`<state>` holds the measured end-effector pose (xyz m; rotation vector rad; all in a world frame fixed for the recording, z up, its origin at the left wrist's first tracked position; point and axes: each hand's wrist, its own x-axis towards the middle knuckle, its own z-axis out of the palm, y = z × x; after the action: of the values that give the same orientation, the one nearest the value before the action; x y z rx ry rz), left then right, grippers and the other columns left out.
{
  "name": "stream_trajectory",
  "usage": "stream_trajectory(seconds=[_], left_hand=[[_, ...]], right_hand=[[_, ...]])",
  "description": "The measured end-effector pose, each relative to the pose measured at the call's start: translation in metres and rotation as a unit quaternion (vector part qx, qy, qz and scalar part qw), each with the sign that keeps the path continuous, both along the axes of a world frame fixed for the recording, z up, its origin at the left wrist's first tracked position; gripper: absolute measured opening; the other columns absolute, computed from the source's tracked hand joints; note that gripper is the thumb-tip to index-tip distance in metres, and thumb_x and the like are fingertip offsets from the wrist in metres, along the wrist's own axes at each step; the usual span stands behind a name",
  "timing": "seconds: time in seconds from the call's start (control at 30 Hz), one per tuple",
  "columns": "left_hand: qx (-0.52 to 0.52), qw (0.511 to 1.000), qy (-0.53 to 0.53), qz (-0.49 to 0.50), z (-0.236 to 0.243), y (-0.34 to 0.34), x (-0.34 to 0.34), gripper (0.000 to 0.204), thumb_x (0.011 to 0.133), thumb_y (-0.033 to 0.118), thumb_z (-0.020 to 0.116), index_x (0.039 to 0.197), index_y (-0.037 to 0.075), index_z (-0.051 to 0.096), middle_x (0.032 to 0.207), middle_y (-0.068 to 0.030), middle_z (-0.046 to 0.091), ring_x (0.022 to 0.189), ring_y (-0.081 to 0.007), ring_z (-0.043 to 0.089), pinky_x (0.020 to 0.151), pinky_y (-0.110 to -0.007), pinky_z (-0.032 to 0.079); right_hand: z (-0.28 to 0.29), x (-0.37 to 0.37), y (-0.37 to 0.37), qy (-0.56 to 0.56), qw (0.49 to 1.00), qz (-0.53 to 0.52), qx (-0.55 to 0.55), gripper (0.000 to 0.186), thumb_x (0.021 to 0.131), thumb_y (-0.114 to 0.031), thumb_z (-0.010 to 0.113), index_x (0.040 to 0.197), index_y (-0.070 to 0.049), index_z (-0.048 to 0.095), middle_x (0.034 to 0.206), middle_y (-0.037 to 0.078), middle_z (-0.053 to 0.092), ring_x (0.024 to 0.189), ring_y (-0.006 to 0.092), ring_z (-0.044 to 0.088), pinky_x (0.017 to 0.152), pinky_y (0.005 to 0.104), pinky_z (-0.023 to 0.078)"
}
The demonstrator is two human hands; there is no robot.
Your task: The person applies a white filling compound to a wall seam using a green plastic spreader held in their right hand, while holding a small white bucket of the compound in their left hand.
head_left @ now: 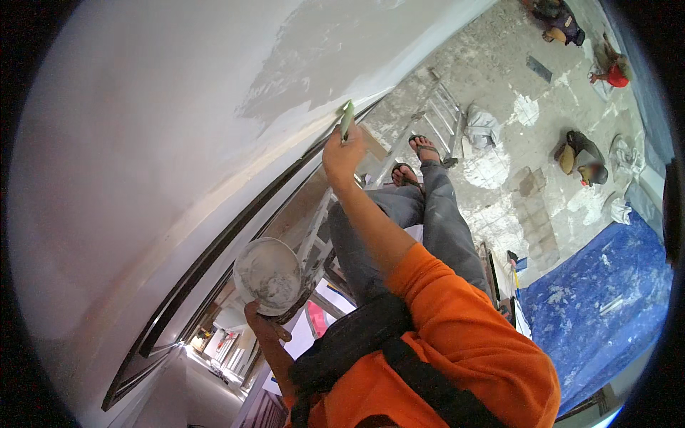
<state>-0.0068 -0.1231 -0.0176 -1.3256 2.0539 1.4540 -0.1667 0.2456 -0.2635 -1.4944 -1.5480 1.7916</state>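
Observation:
My right hand [343, 158] is closed around a flat green tool, seemingly a putty knife [347, 120], held close to the wall. Its blade edge is too small to make out. The wall [185, 93] is pale, with a greyer, wet-looking patch of plaster [303, 53] beyond the tool. Lower down, my left hand [265, 324] grips the near edge of a round white bucket [268, 277]. Greyish-white paste coats its inside. Some of the left hand's fingers are hidden by the bucket.
My sandalled feet [414, 160] stand high above the floor, by a metal ladder [444, 118]. A dark rail [235, 246] runs along the wall. Several people, one a crouching person [584, 157], are on the stained floor below. A blue tarp [596, 299] spreads at the right.

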Motion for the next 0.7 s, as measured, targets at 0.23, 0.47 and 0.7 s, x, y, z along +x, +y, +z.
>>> stream_trajectory(seconds=[0.23,0.47,0.7], left_hand=[[-0.021,0.999,0.013,0.032,0.008,0.045,-0.009,0.065,0.074,0.036,0.068,0.130,0.005,0.057,0.125,-0.0116,0.060,0.116,-0.0319,0.059,0.101,-0.047,0.047],[0.005,0.999,0.006,0.048,0.010,0.038,-0.009,0.062,0.075,0.037,0.069,0.128,0.006,0.057,0.125,-0.0111,0.060,0.118,-0.0309,0.057,0.101,-0.047,0.047],[-0.008,0.999,0.021,0.029,0.004,0.020,-0.006,0.062,0.075,0.036,0.070,0.128,0.006,0.057,0.126,-0.0109,0.060,0.117,-0.0300,0.057,0.101,-0.047,0.046]], right_hand=[[-0.026,0.075,0.004,0.007,0.985,0.168,0.035,0.049,0.090,-0.002,0.055,0.139,-0.004,0.057,0.117,0.027,0.063,0.115,0.0465,0.058,0.102,0.0487,0.045],[-0.012,0.067,0.080,0.012,0.960,0.258,0.108,0.051,0.086,-0.008,0.062,0.137,-0.011,0.062,0.120,0.024,0.065,0.112,0.0442,0.063,0.097,0.0500,0.051],[-0.017,0.058,0.089,-0.047,0.937,0.330,0.102,0.057,0.082,-0.006,0.063,0.138,-0.016,0.063,0.118,0.022,0.067,0.110,0.0402,0.066,0.094,0.0487,0.053]])
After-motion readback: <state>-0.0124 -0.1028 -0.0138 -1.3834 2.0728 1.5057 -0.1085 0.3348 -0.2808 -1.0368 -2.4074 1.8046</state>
